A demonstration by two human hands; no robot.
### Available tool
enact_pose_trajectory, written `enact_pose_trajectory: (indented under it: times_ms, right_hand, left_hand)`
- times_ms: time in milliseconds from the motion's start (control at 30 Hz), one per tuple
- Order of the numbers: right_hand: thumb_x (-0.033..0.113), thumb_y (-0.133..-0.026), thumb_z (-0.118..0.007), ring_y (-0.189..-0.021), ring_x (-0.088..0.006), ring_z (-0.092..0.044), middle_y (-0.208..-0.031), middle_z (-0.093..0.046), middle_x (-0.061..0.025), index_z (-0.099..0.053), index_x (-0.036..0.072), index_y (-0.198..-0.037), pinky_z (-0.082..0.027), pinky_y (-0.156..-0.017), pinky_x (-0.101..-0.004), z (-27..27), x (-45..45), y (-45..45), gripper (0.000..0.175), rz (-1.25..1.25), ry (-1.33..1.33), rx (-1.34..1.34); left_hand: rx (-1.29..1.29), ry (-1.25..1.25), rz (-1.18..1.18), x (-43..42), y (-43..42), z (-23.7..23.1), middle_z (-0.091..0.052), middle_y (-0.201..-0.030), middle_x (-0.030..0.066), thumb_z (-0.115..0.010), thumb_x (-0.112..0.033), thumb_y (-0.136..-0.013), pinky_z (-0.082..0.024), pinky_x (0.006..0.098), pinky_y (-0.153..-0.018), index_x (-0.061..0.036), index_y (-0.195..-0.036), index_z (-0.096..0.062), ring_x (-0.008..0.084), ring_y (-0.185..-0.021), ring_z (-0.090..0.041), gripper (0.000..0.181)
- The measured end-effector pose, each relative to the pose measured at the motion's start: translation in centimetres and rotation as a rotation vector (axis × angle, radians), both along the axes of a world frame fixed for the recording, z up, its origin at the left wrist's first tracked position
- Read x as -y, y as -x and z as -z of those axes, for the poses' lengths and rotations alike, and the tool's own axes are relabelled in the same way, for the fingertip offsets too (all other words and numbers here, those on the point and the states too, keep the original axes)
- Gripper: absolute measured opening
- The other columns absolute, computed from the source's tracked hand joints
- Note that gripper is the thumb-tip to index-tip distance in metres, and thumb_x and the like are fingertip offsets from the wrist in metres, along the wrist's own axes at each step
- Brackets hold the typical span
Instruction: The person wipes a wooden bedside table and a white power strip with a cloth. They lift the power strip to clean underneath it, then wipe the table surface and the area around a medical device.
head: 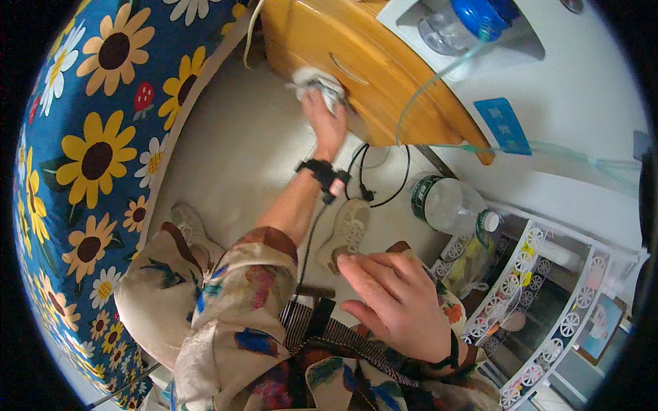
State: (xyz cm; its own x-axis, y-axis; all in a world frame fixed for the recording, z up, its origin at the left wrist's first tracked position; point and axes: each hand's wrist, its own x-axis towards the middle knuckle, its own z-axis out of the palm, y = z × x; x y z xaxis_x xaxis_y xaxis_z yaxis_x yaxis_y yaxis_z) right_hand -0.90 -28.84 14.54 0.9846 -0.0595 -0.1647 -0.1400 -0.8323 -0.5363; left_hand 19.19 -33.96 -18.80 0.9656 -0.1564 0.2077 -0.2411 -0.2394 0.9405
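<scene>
My left hand reaches far forward, gripping a bunched white cloth with greyish patches. The cloth is at the lower front of a varnished wooden cabinet, just beside its curved metal handle. Motion blurs the hand and cloth a little. A black strap with a small device circles that wrist, and a cable runs from it towards my body. Nearer to me, my right hand is palm down above my right leg, thumb apart from the fingers, holding nothing. Whether it rests on the leg, I cannot tell.
A sunflower-print cloth hangs along the left. Black cable loops on the pale floor near my shoes. To the right are a large clear plastic bottle, a white rack and a white appliance with tubing.
</scene>
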Motion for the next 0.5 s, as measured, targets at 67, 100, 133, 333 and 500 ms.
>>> enact_pose_trajectory:
  times_ms: [67,100,133,333,500]
  right_hand:
    - [0.025,-0.077,-0.079,-0.103,-0.0247,-0.059,-0.112,-0.066,-0.0066,-0.06,0.008,-0.134,-0.049,-0.086,-0.0394,0.0,0.1,0.5,0.063,0.018,-0.01,0.023]
    - [0.025,-0.078,-0.079,-0.103,-0.0248,-0.059,-0.11,-0.066,-0.0067,-0.06,0.008,-0.134,-0.049,-0.085,-0.0393,0.1,0.1,0.7,0.062,0.044,-0.026,0.032]
    - [0.025,-0.078,-0.079,-0.102,-0.0251,-0.059,-0.109,-0.066,-0.0068,-0.06,0.007,-0.134,-0.049,-0.085,-0.0392,0.2,0.2,0.8,0.061,0.046,-0.014,0.056]
    - [0.023,-0.081,-0.078,-0.099,-0.0268,-0.06,-0.106,-0.068,-0.0089,-0.061,0.004,-0.129,-0.05,-0.083,-0.0396,0.9,0.6,1.4,0.054,0.078,0.016,0.144]
    - [0.021,-0.082,-0.077,-0.094,-0.0271,-0.061,-0.104,-0.07,-0.0084,-0.061,0.004,-0.128,-0.051,-0.081,-0.0394,0.9,0.9,1.8,0.052,0.114,0.023,0.22]
  left_hand:
    - [-0.119,-0.012,0.063,1.6,6.0,-0.2,-0.035,-0.143,0.037,-0.068,-0.006,-0.078,-0.028,0.0553,-0.115,0.0071,-0.136,-0.043,0.0545,-0.132,-0.035,0.064]
    - [-0.185,-0.053,0.094,2.4,9.0,-0.6,-0.031,-0.147,0.037,-0.068,-0.005,-0.079,-0.026,0.055,-0.117,0.0072,-0.138,-0.042,0.0547,-0.135,-0.033,0.066]
    - [-0.149,-0.042,0.129,2.9,11.5,-0.9,-0.031,-0.147,0.0365,-0.068,-0.003,-0.079,-0.027,0.0542,-0.116,0.0071,-0.139,-0.041,0.0543,-0.135,-0.033,0.066]
    - [-0.158,-0.037,0.409,2.6,17.7,-2.1,-0.036,-0.144,0.031,-0.067,0.004,-0.076,-0.034,0.0472,-0.114,0.0025,-0.139,-0.046,0.0503,-0.133,-0.038,0.066]
    - [-0.12,0.025,0.463,-1.4,12.1,-1.8,-0.05,-0.128,0.027,-0.065,0.002,-0.079,-0.042,0.0494,-0.104,-0.0003,-0.134,-0.052,0.0473,-0.12,-0.049,0.057]
